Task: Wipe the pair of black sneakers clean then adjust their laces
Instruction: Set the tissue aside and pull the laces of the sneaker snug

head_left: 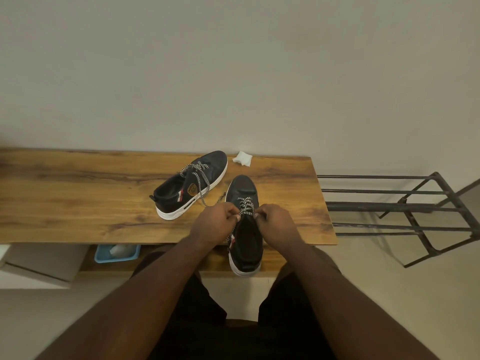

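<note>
Two black sneakers with white soles lie on a wooden table (78,193). The near sneaker (245,245) points away from me, its heel hanging over the table's front edge. My left hand (214,223) and my right hand (276,224) pinch its speckled black-and-white laces (245,205) at the top eyelets, one hand on each side. The far sneaker (191,184) rests to the left at an angle, its laces loose and trailing over its side. A crumpled white wipe (242,158) sits by the wall, behind both shoes.
A black metal rack (405,206) stands to the right of the table. Under the table's front edge there is a blue tray (117,253) with something white in it, and a pale box (39,266) at the lower left. The wall runs directly behind the table.
</note>
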